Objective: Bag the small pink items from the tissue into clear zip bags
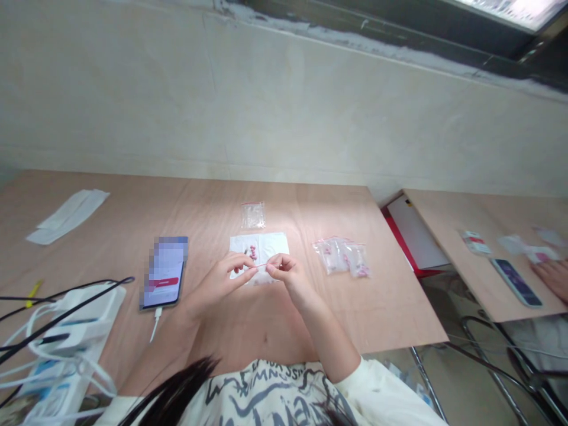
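Observation:
Over a white sheet (277, 241) on the wooden table, my left hand (228, 277) and my right hand (288, 275) face each other, fingertips pinched. A thin pinkish strand (261, 265) runs between them, held at both sides. Small dark pink pieces (253, 252) lie on the sheet just beyond my fingers. Behind the sheet is a small clear bag (253, 216) with contents too small to tell. To the right of my right hand rest clear bags (339, 256) holding pink bits.
A phone (166, 272) with a white cable lies left, near a white power strip (84, 319) with tangled cords. White folded paper (68, 216) is at the far left. On the neighbouring table (470, 207) are another phone (517, 283), small packets and a person's hand (552, 278).

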The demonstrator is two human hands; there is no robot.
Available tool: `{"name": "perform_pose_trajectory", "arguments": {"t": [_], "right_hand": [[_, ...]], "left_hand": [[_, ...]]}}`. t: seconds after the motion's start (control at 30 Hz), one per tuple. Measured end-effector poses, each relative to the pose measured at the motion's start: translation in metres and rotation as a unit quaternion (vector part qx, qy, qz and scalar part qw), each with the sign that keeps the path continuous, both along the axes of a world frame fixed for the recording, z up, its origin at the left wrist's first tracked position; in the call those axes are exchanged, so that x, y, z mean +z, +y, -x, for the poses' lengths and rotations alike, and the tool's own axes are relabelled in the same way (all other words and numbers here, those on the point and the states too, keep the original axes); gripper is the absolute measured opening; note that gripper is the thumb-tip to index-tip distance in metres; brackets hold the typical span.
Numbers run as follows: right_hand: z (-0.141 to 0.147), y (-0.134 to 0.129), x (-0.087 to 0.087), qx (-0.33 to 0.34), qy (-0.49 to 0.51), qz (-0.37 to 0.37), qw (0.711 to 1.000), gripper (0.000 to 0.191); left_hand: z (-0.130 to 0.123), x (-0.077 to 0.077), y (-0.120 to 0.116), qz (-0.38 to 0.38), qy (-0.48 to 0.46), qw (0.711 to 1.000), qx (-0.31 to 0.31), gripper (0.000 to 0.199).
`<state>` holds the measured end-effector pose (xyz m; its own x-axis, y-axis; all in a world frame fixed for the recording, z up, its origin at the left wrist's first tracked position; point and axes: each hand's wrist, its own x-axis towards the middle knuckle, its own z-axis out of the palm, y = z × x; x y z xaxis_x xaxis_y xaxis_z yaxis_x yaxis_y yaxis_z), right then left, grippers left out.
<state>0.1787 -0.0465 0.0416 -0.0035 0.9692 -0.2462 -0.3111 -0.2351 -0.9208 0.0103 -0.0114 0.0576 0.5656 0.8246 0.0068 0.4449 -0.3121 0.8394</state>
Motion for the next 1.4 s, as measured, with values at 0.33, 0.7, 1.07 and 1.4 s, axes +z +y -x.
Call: {"name": "perform_pose_trajectory", "arguments": {"t": [0.33, 0.7, 1.07, 1.4], "right_hand": [[0.003, -0.009, -0.004, 0.007, -0.008, -0.005, 1.000, 0.023], [-0.141, -0.018, -0.023, -0.382, -0.371, 0.102, 0.841, 0.031], [-0.172, -0.005, -0.043, -0.450, -0.648, 0.118, 0.602, 0.037], [-0.086, 0.001, -0.041, -0.276, -0.319, -0.010, 0.906, 0.025]], "left_hand": [[-0.003, -0.009, -0.004, 0.043, -0.008, 0.998, 0.053, 0.025], [0.019, -0.034, -0.006, 0.079, -0.026, 0.991, 0.102, 0.025], [-0.004, -0.051, 0.076, -0.084, 0.027, 0.991, 0.104, 0.028], [-0.032, -0.078, 0.118, -0.110, 0.085, 0.975, 0.174, 0.016]]}}
